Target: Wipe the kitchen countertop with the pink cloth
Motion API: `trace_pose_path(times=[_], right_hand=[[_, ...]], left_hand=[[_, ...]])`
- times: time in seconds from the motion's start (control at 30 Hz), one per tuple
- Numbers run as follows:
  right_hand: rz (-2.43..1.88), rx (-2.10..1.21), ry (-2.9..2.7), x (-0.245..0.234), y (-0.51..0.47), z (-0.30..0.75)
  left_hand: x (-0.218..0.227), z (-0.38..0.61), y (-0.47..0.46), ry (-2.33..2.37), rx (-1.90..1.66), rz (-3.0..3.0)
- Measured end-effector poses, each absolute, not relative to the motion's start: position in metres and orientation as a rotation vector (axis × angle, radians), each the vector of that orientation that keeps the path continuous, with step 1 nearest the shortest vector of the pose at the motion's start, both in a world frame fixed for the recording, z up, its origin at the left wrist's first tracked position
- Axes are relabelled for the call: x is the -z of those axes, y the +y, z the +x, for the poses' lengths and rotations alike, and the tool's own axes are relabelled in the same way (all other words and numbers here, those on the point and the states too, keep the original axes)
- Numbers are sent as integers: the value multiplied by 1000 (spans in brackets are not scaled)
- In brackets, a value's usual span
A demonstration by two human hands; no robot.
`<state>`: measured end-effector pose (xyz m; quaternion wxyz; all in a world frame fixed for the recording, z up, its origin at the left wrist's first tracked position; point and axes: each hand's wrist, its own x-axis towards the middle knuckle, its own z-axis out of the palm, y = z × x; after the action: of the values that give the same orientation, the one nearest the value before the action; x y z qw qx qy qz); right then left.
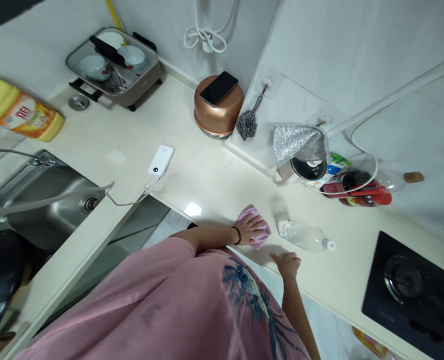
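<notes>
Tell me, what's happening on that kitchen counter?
A person in a pink shirt leans over the cream kitchen counter. The left hand presses flat on a pink cloth lying on the counter. The right hand rests on the counter's front edge, holding nothing. A clear plastic bottle with a white cap lies on its side just beyond both hands. A black gas hob sits to the right, and a steel sink to the left.

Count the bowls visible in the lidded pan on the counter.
3 bowls under the glass lid of the electric pan: one at the left, one at the back, one at the right. The lid handle may hide more.
</notes>
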<state>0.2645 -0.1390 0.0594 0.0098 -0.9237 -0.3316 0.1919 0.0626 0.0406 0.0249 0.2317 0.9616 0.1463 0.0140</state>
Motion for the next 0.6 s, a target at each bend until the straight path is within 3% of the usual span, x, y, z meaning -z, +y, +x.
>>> trace_pose_path(times=[0.1,0.23,0.6], right_hand=[[-2917,-542,-1029,-56,-141,264],[-2941,-504,-1111,-56,-143,265],[-2968,-462,-1396,-56,-145,263]], left_hand=[[-32,93,65,363,-64,2657],[-46,81,149,780,-264,2496],[-65,-89,344,1715,-294,2092]])
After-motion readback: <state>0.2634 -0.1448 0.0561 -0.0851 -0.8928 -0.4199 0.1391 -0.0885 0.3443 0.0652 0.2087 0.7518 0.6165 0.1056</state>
